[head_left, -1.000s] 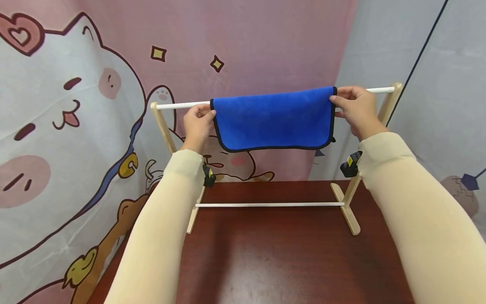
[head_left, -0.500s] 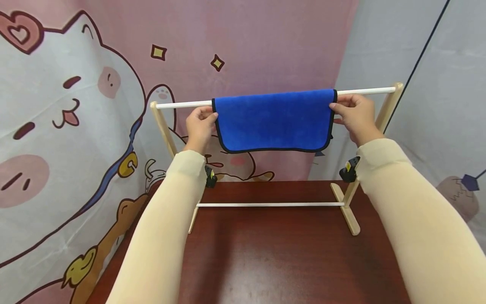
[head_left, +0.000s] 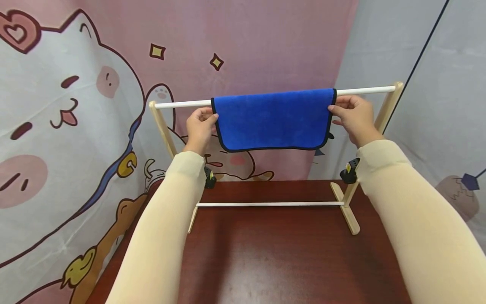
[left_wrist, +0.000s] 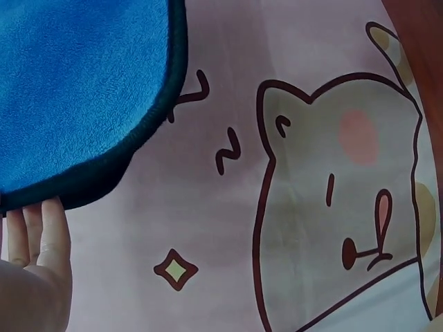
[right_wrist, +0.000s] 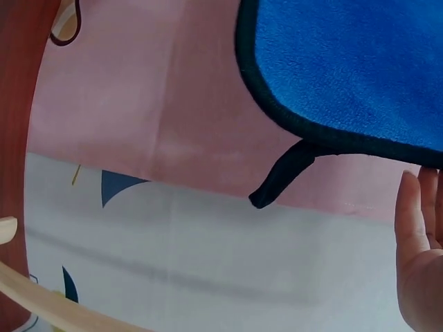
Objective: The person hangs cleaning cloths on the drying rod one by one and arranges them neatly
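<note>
A blue towel [head_left: 271, 120] with black edging hangs folded over the white top rod [head_left: 366, 90] of a wooden rack. My left hand [head_left: 200, 128] pinches its left edge just below the rod, thumb in front and fingers behind. On the opposite side my right hand [head_left: 355, 116] pinches the right edge in the same way. The left wrist view shows the towel's rounded lower corner [left_wrist: 90, 90] with fingers behind the edging. In the right wrist view a black loop [right_wrist: 284, 173] sticks out from the towel's edge, near the fingers.
The rack's wooden posts [head_left: 389, 107] stand on flat feet [head_left: 345, 209] on a dark red-brown table [head_left: 273, 261]. A lower white rod [head_left: 269, 204] joins the posts near the tabletop. Behind hangs a pink and white cartoon curtain [head_left: 265, 46].
Both hands have slid slightly down the towel's side edges, the right one off the rod. The towel's top right corner now lies down against the rod.
</note>
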`<action>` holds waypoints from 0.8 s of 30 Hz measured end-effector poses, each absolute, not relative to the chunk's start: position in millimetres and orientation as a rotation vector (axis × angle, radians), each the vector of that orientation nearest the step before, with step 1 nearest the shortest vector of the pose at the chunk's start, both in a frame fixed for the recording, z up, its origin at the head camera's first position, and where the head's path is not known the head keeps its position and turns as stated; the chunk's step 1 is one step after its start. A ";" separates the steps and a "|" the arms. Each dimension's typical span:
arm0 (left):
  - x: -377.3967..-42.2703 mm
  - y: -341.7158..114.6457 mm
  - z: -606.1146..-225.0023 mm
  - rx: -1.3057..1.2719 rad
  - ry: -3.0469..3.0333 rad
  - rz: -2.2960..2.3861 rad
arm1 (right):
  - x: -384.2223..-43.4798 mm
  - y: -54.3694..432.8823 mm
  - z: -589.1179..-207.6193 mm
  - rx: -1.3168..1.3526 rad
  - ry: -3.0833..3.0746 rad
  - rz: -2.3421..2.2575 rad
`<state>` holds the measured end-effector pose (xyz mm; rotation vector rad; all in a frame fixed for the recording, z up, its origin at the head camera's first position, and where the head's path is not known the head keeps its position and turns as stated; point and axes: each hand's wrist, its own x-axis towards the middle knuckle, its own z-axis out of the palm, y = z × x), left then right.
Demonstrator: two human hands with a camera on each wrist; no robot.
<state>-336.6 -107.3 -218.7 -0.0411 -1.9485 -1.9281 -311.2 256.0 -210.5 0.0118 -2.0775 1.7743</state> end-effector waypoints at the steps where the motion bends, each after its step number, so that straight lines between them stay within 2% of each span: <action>1: -336.1 -108.8 -219.6 -0.061 -1.959 -1.915 | -310.7 256.1 -211.3 0.013 -2.096 1.745; 12: -319.1 -130.0 -233.2 -0.242 -2.283 -1.621 | -299.5 265.8 -229.3 0.089 -2.340 1.321; 24: -304.6 -151.7 -273.6 -0.328 -2.422 -1.479 | -283.3 273.0 -267.3 0.198 -2.507 1.115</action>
